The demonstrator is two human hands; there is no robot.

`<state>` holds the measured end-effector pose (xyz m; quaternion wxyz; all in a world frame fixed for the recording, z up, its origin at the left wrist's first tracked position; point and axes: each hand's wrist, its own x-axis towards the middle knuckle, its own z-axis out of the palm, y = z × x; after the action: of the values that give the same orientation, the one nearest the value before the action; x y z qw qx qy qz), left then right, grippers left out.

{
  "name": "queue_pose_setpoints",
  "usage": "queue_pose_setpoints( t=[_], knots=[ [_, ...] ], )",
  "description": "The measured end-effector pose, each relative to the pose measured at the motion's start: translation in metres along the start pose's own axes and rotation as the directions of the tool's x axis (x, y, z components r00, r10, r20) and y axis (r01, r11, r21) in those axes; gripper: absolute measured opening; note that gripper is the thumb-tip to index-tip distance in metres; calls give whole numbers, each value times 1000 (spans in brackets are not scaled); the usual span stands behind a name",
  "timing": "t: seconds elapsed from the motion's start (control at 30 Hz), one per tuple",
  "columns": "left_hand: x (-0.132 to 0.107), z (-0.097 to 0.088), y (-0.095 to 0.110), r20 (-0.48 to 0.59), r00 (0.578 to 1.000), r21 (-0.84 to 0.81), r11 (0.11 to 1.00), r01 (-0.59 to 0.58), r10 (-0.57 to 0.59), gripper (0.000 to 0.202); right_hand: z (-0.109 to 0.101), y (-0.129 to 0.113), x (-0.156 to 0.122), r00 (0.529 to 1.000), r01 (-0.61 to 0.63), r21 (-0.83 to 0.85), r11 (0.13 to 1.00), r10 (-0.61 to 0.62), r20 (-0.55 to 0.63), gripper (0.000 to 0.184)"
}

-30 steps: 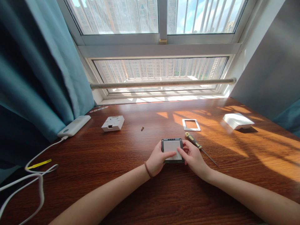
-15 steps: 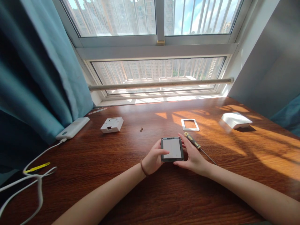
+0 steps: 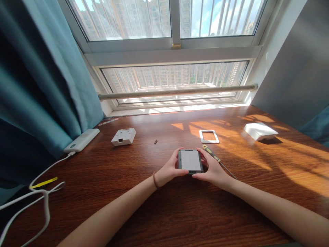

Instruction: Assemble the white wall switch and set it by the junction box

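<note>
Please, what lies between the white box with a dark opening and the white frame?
In the head view, what look like small screws lie there.

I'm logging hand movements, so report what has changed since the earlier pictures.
Both thumbs have left the pale face of the dark-framed square module for its near edge, with the left hand and right hand at its sides. The module has shifted slightly away from the person. Nothing was picked up or released; the yellow-and-dark screwdriver and flat white square frame stayed put.
</note>
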<state>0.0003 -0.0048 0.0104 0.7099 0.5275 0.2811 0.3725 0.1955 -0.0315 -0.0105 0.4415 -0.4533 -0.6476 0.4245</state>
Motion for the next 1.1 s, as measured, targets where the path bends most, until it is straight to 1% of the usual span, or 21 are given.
queue_pose_setpoints(
  t=[0.1,0.17,0.3,0.37,0.43,0.47,0.5,0.53,0.57,0.6,0.63,0.67,0.7,0.77,0.8,0.87,0.93,1.0,1.07,1.1],
  knots=[
    [0,-4,-2,-10,997,89,993,-78,80,90,0,0,0,1000,-21,94,995,21,-6,86],
    [0,-5,-1,14,994,136,985,-105,104,90,1,-2,0,1000,-28,149,988,29,-5,85],
    [-3,-4,4,59,994,284,953,-105,92,89,5,-6,-3,998,-60,266,962,51,38,85],
    [-4,-3,7,43,995,324,941,-98,89,85,7,-7,-4,996,-77,292,953,58,73,88],
    [-5,-2,8,-3,995,322,942,-92,98,79,2,-7,0,993,-69,272,960,42,106,89],
    [-5,-2,8,-31,993,315,944,-95,111,77,-4,-7,4,992,-57,241,969,29,120,84],
    [-5,-2,8,-58,991,309,946,-100,124,77,-13,-7,10,993,-36,192,981,14,118,75],
    [-5,-3,7,-85,987,306,947,-102,134,77,-25,-5,17,995,-14,114,993,2,103,62],
    [-4,-3,6,-112,984,301,948,-101,141,78,-39,-3,25,998,8,2,1000,-8,68,46],
    [-3,-4,4,-141,979,291,952,-98,144,78,-55,0,33,999,30,-144,989,-34,-22,36],
    [-3,-5,3,-170,975,277,956,-93,144,79,-71,4,40,991,46,-343,938,-87,-106,32],
    [-2,-6,2,-194,971,260,962,-87,141,79,-85,9,47,978,59,-547,835,-158,-137,29],
    [-1,-7,0,-212,968,246,966,-83,137,80,-98,14,52,975,62,-602,796,-177,-133,26],
    [0,-9,-2,-225,965,236,968,-81,135,81,-113,23,59,978,81,-655,751,-187,-94,18],
    [0,-9,-2,-223,965,241,967,-80,136,82,-117,28,60,981,93,-657,748,-182,-68,16],
    [1,-9,-3,-219,967,246,966,-78,134,82,-117,35,61,982,115,-665,738,-183,-34,15],
    [2,-6,-2,-223,967,214,974,-72,120,82,-115,39,61,980,123,-668,734,-197,-37,16],
    [2,-3,1,-236,969,117,992,-49,76,80,-112,38,61,972,114,-668,735,-222,-77,18],
    [2,0,4,-238,971,-35,999,1,-9,74,-107,32,59,957,98,-663,742,-254,-142,19],
    [2,1,5,-220,974,-113,993,32,-56,70,-104,26,57,947,90,-658,747,-270,-177,20]
  ],
)
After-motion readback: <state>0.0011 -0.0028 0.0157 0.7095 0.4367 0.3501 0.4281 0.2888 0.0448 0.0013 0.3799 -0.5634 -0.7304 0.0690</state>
